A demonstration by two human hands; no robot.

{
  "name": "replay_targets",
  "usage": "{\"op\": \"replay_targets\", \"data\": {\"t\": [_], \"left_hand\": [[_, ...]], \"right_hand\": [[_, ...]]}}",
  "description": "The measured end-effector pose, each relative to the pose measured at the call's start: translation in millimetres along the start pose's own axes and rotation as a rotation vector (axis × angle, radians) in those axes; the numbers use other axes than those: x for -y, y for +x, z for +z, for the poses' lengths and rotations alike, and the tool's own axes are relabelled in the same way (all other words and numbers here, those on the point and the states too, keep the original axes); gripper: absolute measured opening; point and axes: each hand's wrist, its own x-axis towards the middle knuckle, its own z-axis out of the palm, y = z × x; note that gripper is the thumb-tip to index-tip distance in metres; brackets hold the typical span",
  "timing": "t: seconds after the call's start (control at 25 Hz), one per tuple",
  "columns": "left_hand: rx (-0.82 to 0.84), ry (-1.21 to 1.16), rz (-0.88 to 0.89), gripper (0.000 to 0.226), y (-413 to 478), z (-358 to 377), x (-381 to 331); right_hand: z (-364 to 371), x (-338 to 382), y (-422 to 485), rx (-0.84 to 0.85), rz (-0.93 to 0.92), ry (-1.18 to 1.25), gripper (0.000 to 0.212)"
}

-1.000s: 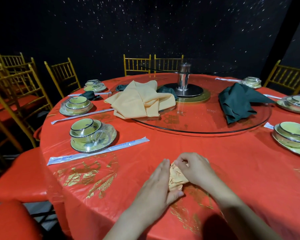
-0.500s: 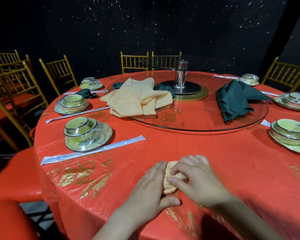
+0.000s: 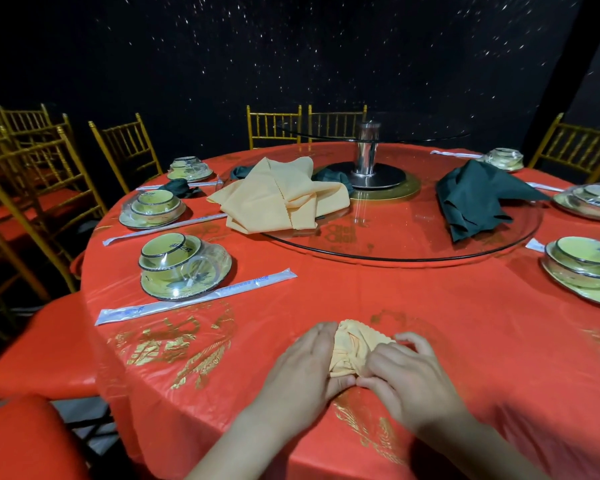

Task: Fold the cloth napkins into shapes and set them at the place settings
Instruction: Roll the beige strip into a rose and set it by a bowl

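The bunched yellow napkin is sitting on the table, at its near edge. The left hand is pressing straight fingers against its left side; the right hand is pinching its right side.

Sides of the folded yellow napkin were hidden under the left hand and right hand, right-side dish set was cut by the frame edge, print on the chopstick wrapper was too small to read.
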Motion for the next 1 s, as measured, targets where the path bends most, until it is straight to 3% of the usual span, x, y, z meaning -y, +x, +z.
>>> {"op": "replay_targets", "data": {"t": [0.12, 0.2, 0.36, 0.44, 0.52, 0.6, 0.68, 0.76, 0.88, 1.0], "left_hand": [[0.152, -0.116, 0.005, 0.096, 1, -13, 5], [0.148, -0.186, 0.033, 0.098, 1, -22, 11], [0.008, -0.144, 0.162, 0.071, -3, -27, 21], [-0.01, -0.168, 0.169, 0.061, -2, -31, 23], [0.0, -0.253, 0.089, 0.046, 0, -43, 22], [0.038, -0.462, -0.074, 0.021, 4, -56, 16], [0.085, -0.615, -0.243, 0.037, 9, -61, 13], [0.129, -0.633, -0.411, 0.048, 13, -63, 9], [0.201, -0.636, -0.635, 0.045, 14, -68, 7], [0.12, -0.632, -0.7, 0.03, 11, -70, 17]], "right_hand": [[-8, -5, 3, 0.097, -0.019, 0.051, 0.016], [-11, -8, 3, 0.182, -0.027, 0.058, 0.019], [-6, -1, 11, 0.214, 0.06, 0.073, 0.042], [-3, -2, 18, 0.202, 0.062, 0.109, 0.039], [-6, -2, 28, 0.184, 0.187, 0.369, 0.032], [-13, 1, 40, 0.212, 0.414, 0.783, 0.027], [-16, 3, 49, 0.291, 0.558, 1.033, 0.032], [-14, 5, 53, 0.375, 0.708, 1.125, 0.044], [-3, 4, 62, 0.373, 0.878, 0.858, 0.033], [7, 3, 65, 0.299, 0.736, 0.485, 0.013]]}}
